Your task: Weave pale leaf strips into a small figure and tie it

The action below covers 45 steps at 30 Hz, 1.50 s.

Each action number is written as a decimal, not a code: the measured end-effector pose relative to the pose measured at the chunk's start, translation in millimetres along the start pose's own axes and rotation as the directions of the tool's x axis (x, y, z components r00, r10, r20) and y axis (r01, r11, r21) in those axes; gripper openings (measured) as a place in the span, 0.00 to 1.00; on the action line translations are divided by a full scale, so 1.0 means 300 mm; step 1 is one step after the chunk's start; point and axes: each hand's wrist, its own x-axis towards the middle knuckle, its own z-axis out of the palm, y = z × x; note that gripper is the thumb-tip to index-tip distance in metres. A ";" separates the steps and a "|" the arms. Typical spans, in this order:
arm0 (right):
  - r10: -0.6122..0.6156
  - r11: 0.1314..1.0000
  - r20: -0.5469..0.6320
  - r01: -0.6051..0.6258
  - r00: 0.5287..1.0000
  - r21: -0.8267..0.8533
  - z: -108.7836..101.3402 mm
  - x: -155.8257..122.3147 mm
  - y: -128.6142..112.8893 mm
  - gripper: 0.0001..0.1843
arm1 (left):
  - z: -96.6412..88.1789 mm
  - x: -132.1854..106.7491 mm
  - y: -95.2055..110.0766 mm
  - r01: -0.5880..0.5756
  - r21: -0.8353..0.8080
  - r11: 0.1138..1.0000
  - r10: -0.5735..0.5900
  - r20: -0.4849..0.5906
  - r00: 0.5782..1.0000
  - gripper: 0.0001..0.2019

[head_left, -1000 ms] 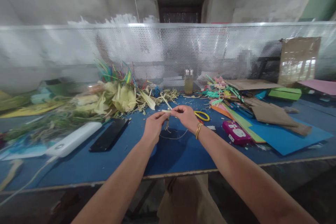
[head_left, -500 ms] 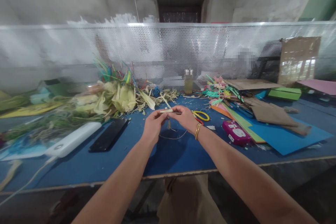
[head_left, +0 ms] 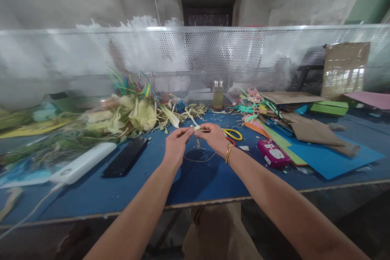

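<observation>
A narrow pale strip (head_left: 197, 128), like a piece of corn husk, is pinched between my two hands above the blue table (head_left: 210, 191). My left hand (head_left: 176, 143) grips its left end between thumb and forefinger. My right hand (head_left: 215, 137), with a gold bracelet at the wrist, pinches it from the right. Frayed bits hang below the fingers. A thin cord (head_left: 199, 161) curves beneath the hands; whether it joins the strip I cannot tell. Beside my right hand lies a yellow scissor handle (head_left: 234, 133), with a red handle (head_left: 230, 141) close by.
Corn husks (head_left: 143, 113) and green fibres are heaped at left, behind a black phone (head_left: 124, 157) and a white power bank (head_left: 83, 162). A glass bottle (head_left: 218, 95) stands at the back. Rightward lie a purple box (head_left: 273, 153), blue paper (head_left: 332, 160) and brown cardboard (head_left: 318, 130).
My left fingers have shifted slightly along the strip, and the hands sit a little closer together. The strip's visible part looks shorter. The view has moved slightly.
</observation>
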 end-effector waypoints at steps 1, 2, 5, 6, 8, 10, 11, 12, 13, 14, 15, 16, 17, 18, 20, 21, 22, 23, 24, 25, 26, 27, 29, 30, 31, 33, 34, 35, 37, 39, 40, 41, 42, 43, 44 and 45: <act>0.015 0.999 -0.012 -0.015 1.000 0.033 0.004 0.001 0.002 0.12 | 0.000 0.001 0.000 -0.004 0.003 1.000 0.004 -0.009 1.000 0.18; 0.030 0.997 -0.024 -0.029 0.999 0.070 0.009 0.001 0.003 0.12 | 0.000 0.001 0.001 0.000 -0.008 1.000 0.000 -0.014 1.000 0.17; 0.066 0.988 -0.052 -0.057 0.996 0.146 0.021 -0.001 0.007 0.14 | 0.004 0.000 0.004 0.046 -0.081 0.996 -0.047 -0.004 0.999 0.16; 0.072 0.987 -0.059 -0.062 0.996 0.150 0.023 -0.001 0.008 0.15 | 0.004 -0.001 0.004 0.057 -0.099 0.993 -0.058 0.001 0.998 0.16; 0.070 0.990 -0.055 -0.063 0.996 0.123 0.021 -0.002 0.010 0.15 | 0.003 -0.001 0.003 0.057 -0.107 0.993 -0.056 0.008 0.998 0.16; 0.043 0.997 -0.023 -0.041 0.999 0.072 0.012 -0.001 0.010 0.14 | -0.001 0.001 0.000 0.031 -0.070 0.997 -0.030 0.009 1.000 0.15; 0.022 0.999 -0.005 -0.022 1.000 0.049 0.006 0.000 0.009 0.14 | -0.004 0.002 -0.002 0.007 -0.035 0.999 -0.007 0.005 1.000 0.15; -0.002 1.000 0.008 0.002 1.000 0.024 -0.001 0.000 0.007 0.14 | -0.008 0.003 -0.004 -0.024 0.009 1.000 0.024 0.003 1.000 0.14; -0.027 1.000 0.013 0.027 1.000 -0.004 -0.008 0.001 0.004 0.14 | -0.011 0.004 -0.005 -0.058 0.055 0.997 0.058 0.006 0.998 0.14; -0.050 0.998 0.009 0.050 0.999 -0.036 -0.015 0.001 0.000 0.14 | -0.013 0.005 -0.005 -0.092 0.100 0.991 0.091 0.013 0.996 0.13; -0.069 0.995 0.001 0.068 0.998 -0.074 -0.020 0.002 -0.003 0.13 | -0.014 0.005 -0.005 -0.119 0.138 0.983 0.117 0.022 0.993 0.12; -0.081 0.990 -0.007 0.080 0.997 -0.114 -0.025 0.003 -0.006 0.12 | -0.015 0.004 -0.004 -0.136 0.166 0.977 0.133 0.029 0.991 0.12; -0.087 0.985 -0.014 0.084 0.996 -0.150 -0.028 0.005 -0.007 0.10 | -0.014 0.003 -0.003 -0.142 0.181 0.973 0.138 0.034 0.990 0.12; -0.086 0.981 -0.020 0.081 0.996 -0.174 -0.031 0.007 -0.008 0.09 | -0.013 0.002 -0.001 -0.135 0.184 0.974 0.131 0.035 0.991 0.12; -0.067 0.983 -0.041 0.059 0.997 -0.175 -0.031 0.013 -0.004 0.08 | -0.009 -0.002 0.003 -0.096 0.160 0.982 0.093 0.025 0.995 0.13; -0.054 0.987 -0.055 0.045 0.997 -0.156 -0.031 0.015 -0.001 0.07 | -0.008 -0.004 0.005 -0.071 0.145 0.987 0.069 0.021 0.997 0.13; -0.040 0.991 -0.067 0.031 0.997 -0.130 -0.029 0.018 0.003 0.07 | -0.007 -0.005 0.006 -0.048 0.133 0.990 0.047 0.016 0.999 0.13; -0.027 0.994 -0.074 0.020 0.997 -0.105 -0.028 0.020 0.007 0.07 | -0.006 -0.006 0.007 -0.032 0.123 0.992 0.032 0.010 0.999 0.13; -0.016 0.997 -0.079 0.010 0.997 -0.082 -0.027 0.021 0.010 0.08 | -0.006 -0.006 0.007 -0.027 0.116 0.993 0.027 0.000 1.000 0.13; -0.006 0.998 -0.079 0.001 0.997 -0.064 -0.025 0.021 0.013 0.08 | -0.006 -0.005 0.007 -0.031 0.111 0.993 0.032 -0.008 0.999 0.12; 0.003 0.999 -0.077 -0.007 0.997 -0.052 -0.025 0.021 0.015 0.09 | -0.007 -0.004 0.006 -0.038 0.105 0.994 0.040 -0.016 0.999 0.12; 0.013 0.999 -0.075 -0.017 0.997 -0.045 -0.024 0.021 0.016 0.10 | -0.008 -0.002 0.004 -0.047 0.098 0.994 0.050 -0.026 0.998 0.11; 0.033 0.998 -0.072 -0.036 0.997 -0.043 -0.025 0.021 0.018 0.12 | -0.010 0.001 0.002 -0.060 0.096 0.994 0.064 -0.042 0.997 0.11; 0.039 0.998 -0.069 -0.043 0.997 -0.051 -0.026 0.021 0.018 0.12 | -0.012 0.002 0.001 -0.061 0.098 0.993 0.066 -0.045 0.997 0.12; 0.043 0.997 -0.067 -0.048 0.997 -0.065 -0.028 0.021 0.018 0.13 | -0.012 0.003 0.002 -0.058 0.097 0.994 0.062 -0.046 0.997 0.12; 0.045 0.995 -0.077 -0.051 0.996 -0.087 -0.031 0.023 0.018 0.14 | -0.012 0.003 0.005 -0.026 0.053 0.998 0.028 -0.048 0.998 0.14; 0.042 0.994 -0.089 -0.050 0.995 -0.092 -0.032 0.024 0.017 0.14 | -0.010 0.001 0.009 0.004 0.001 1.000 -0.004 -0.051 0.999 0.16; 0.038 0.995 -0.103 -0.047 0.994 -0.091 -0.033 0.025 0.017 0.14 | -0.009 0.000 0.012 0.041 -0.065 0.997 -0.044 -0.052 0.998 0.18; 0.027 0.997 -0.138 -0.037 0.990 -0.071 -0.033 0.026 0.017 0.14 | -0.005 -0.005 0.018 0.123 -0.188 0.975 -0.131 -0.030 0.991 0.21; 0.015 0.999 -0.167 -0.023 0.986 -0.046 -0.031 0.028 0.019 0.14 | -0.001 -0.008 0.019 0.190 -0.216 0.958 -0.189 0.025 0.982 0.21; 0.016 0.999 -0.172 -0.022 0.985 -0.035 -0.030 0.028 0.021 0.14 | 0.001 -0.009 0.017 0.204 -0.193 0.960 -0.197 0.055 0.979 0.21; 0.022 0.999 -0.168 -0.027 0.986 -0.026 -0.028 0.029 0.023 0.14 | 0.002 -0.009 0.014 0.202 -0.160 0.966 -0.192 0.076 0.978 0.20; 0.032 0.999 -0.157 -0.035 0.987 -0.016 -0.027 0.030 0.026 0.14 | 0.003 -0.009 0.011 0.187 -0.129 0.974 -0.177 0.086 0.980 0.20; 0.042 0.999 -0.142 -0.042 0.989 0.000 -0.026 0.031 0.029 0.14 | 0.003 -0.008 0.008 0.169 -0.113 0.979 -0.159 0.085 0.984 0.20; 0.051 0.999 -0.132 -0.048 0.990 0.026 -0.025 0.032 0.031 0.14 | 0.004 -0.007 0.006 0.153 -0.115 0.981 -0.145 0.076 0.986 0.19; 0.056 0.997 -0.125 -0.050 0.991 0.056 -0.024 0.033 0.033 0.14 | 0.004 -0.007 0.005 0.149 -0.133 0.980 -0.142 0.062 0.988 0.19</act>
